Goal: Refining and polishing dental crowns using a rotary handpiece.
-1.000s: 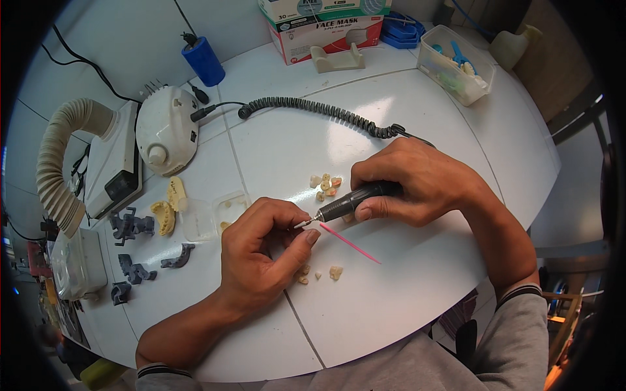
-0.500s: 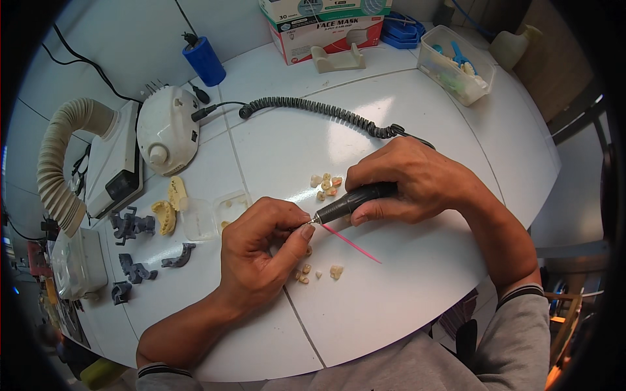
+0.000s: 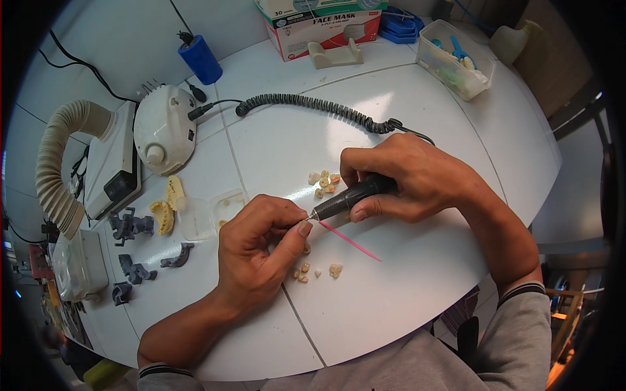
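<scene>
Standing here, I see the right hand wrapped around a black handpiece, its metal tip meeting the left hand at the fingertips. Those are drawn narrow in a pinch (on what, if anything, I can't tell). A pink stick slants below the handpiece, between the hands. Tooth-like pieces lie on the desk just beyond the hands; a coiled cord stretches farther off.
</scene>
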`<state>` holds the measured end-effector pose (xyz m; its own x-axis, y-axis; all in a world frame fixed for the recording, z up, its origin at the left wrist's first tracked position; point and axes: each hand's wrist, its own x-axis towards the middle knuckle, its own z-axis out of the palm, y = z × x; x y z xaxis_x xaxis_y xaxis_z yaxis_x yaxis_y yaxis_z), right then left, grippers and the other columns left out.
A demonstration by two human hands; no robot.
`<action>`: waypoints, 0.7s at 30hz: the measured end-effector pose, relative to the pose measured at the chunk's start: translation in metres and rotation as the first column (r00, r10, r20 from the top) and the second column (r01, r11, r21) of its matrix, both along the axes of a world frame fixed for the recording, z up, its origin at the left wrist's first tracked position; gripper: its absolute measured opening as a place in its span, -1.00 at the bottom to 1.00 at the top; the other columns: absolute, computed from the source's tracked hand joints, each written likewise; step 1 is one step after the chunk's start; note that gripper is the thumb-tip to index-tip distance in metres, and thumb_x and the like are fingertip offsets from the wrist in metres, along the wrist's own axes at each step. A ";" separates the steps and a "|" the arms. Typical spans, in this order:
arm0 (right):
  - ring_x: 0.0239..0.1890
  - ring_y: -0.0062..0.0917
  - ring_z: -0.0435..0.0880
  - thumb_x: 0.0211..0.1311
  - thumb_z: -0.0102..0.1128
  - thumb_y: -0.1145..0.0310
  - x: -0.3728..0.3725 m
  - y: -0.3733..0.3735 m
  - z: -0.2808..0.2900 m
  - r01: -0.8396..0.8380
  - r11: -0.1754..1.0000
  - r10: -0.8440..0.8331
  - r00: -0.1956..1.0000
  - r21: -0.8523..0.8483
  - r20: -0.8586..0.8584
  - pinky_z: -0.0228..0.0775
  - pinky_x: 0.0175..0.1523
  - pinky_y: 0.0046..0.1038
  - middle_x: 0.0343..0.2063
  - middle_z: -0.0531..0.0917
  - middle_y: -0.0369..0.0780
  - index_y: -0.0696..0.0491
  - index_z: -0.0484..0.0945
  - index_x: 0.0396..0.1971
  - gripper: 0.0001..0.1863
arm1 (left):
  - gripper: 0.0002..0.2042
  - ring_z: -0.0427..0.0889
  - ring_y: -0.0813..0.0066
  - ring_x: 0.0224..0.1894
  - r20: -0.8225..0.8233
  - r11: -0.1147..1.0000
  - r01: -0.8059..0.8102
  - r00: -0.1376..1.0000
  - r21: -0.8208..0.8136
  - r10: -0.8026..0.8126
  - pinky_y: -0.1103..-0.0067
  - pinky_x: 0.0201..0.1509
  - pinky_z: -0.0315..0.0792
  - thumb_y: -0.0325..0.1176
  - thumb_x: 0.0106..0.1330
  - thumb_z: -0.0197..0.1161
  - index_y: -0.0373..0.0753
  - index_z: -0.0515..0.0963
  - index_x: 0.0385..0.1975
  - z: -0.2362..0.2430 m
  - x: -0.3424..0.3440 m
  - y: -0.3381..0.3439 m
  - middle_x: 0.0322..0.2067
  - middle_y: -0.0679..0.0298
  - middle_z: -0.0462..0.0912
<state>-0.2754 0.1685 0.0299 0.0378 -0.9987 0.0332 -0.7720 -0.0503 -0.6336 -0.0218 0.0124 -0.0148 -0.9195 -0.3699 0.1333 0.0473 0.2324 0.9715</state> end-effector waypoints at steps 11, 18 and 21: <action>-0.59 -0.22 0.61 0.53 0.30 0.02 0.000 -0.002 -0.006 -0.012 0.999 0.013 1.000 -0.033 0.025 0.35 -0.39 -0.16 -0.67 0.61 -0.17 0.06 0.67 -0.32 -0.62 | -0.92 0.75 0.54 -0.18 -0.003 0.998 0.008 1.000 -0.057 -0.008 0.60 -0.12 0.75 -0.64 0.52 0.28 -0.43 0.62 -0.08 -0.001 0.000 0.000 -0.02 0.12 0.62; -0.60 -0.23 0.59 0.66 0.11 0.00 0.003 -0.005 -0.003 0.032 0.999 -0.031 0.999 0.034 -0.011 0.37 -0.39 -0.16 -0.67 0.62 -0.15 0.07 0.73 -0.41 -0.49 | -0.90 0.73 0.56 -0.17 0.023 1.000 -0.002 1.000 -0.028 0.003 0.62 -0.09 0.69 -0.63 0.50 0.32 -0.42 0.63 -0.06 0.002 0.001 0.002 -0.02 0.15 0.62; -0.62 -0.23 0.55 0.68 0.04 -0.04 0.000 -0.004 -0.005 0.056 0.998 -0.056 0.998 0.001 0.019 0.36 -0.39 -0.16 -0.68 0.60 -0.13 0.10 0.72 -0.44 -0.41 | -0.84 0.69 0.56 -0.18 0.031 0.999 -0.032 0.999 -0.035 0.033 0.62 -0.06 0.63 -0.57 0.51 0.33 -0.39 0.59 0.00 0.011 -0.001 0.003 -0.04 0.19 0.61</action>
<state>-0.2758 0.1642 0.0244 -0.0193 -0.9993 0.0330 -0.7611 -0.0067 -0.6485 -0.0232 0.0156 -0.0038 -0.9108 -0.3957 0.1179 0.0088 0.2671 0.9636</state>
